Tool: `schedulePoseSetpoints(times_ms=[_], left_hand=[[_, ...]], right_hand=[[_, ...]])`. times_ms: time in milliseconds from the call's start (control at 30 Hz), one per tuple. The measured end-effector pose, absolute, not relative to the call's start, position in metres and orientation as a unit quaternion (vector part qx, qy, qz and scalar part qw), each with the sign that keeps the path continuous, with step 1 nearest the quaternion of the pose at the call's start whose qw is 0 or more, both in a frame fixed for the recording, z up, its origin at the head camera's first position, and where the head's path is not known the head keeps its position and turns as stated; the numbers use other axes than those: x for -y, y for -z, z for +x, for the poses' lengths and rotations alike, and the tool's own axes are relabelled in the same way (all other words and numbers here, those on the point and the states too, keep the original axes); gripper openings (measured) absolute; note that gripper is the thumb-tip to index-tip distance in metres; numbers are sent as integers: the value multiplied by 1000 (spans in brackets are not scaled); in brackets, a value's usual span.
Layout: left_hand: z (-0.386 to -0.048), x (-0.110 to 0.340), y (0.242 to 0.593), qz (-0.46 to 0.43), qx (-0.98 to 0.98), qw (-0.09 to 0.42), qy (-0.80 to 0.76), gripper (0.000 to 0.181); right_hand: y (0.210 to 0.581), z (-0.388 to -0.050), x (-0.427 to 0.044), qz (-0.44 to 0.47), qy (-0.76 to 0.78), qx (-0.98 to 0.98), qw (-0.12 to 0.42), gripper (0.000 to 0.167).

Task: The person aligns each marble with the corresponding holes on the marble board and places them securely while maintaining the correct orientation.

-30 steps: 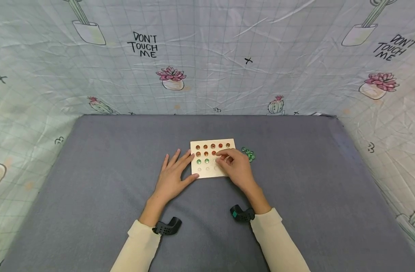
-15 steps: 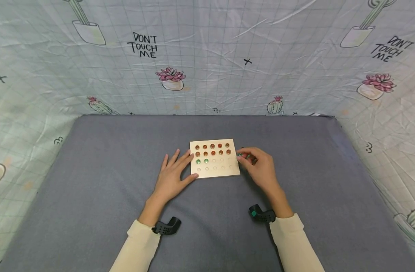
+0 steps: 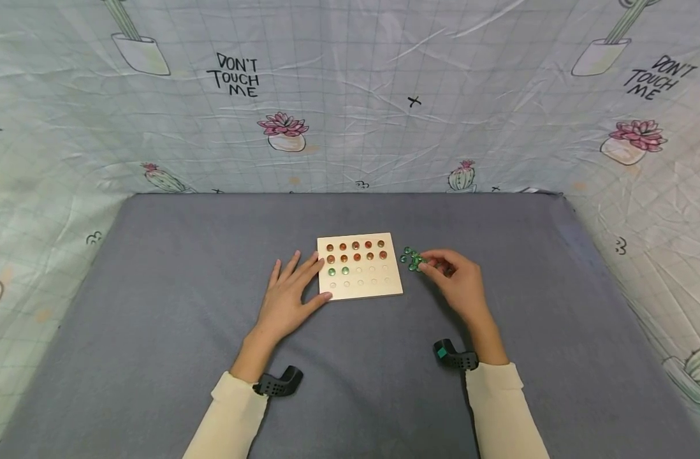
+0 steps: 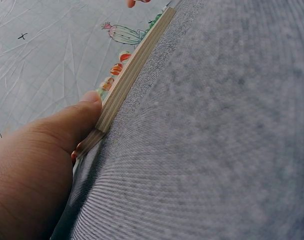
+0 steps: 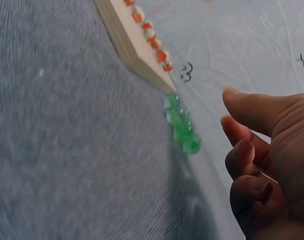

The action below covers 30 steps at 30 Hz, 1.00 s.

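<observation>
A pale wooden board [image 3: 360, 266] with rows of round hollows lies on the grey cloth. Orange-brown glass marbles [image 3: 356, 257] fill its two far rows, and two green marbles [image 3: 338, 271] sit at the left of the third row. My left hand [image 3: 284, 301] rests flat with spread fingers against the board's left edge; its thumb [image 4: 89, 102] touches the near corner. Just right of the board lies a cluster of loose green glass marbles [image 5: 182, 125]. Beside it is my right hand [image 3: 461, 284], thumb and index finger apart, with nothing visible between them.
Grey cloth [image 3: 183, 287] covers the table around the board. Behind and at the sides hangs a pale sheet [image 3: 350, 95] printed with plants and words. Each wrist wears a black camera mount [image 3: 280, 382].
My right hand has moved from over the board to the right, past the cluster's near side, uncovering the board's right part and the green marbles. My left hand stays at the board's edge.
</observation>
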State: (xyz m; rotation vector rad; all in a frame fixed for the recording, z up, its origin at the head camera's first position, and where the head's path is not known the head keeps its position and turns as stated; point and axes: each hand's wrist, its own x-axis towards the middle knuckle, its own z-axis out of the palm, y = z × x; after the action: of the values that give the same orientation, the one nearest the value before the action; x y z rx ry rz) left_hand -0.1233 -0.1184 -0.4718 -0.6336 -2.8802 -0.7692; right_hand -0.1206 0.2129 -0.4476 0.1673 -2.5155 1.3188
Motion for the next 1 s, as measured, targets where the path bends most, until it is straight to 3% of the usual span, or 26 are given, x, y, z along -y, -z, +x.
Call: schedulePoseSetpoints(times_ms=[233,567,1000], left_hand=[[-123,120,471,-207,944,48,254,69],[-124,119,470,-205,944,43,255,70],[-124,119,470,-204,944,42,255,69]], right_hand=[[461,-121,-218,66,-435,890,121,22],[467,-121,-216,73,-414,897,134,21],[469,-121,-217,56,-416,901,112,18]])
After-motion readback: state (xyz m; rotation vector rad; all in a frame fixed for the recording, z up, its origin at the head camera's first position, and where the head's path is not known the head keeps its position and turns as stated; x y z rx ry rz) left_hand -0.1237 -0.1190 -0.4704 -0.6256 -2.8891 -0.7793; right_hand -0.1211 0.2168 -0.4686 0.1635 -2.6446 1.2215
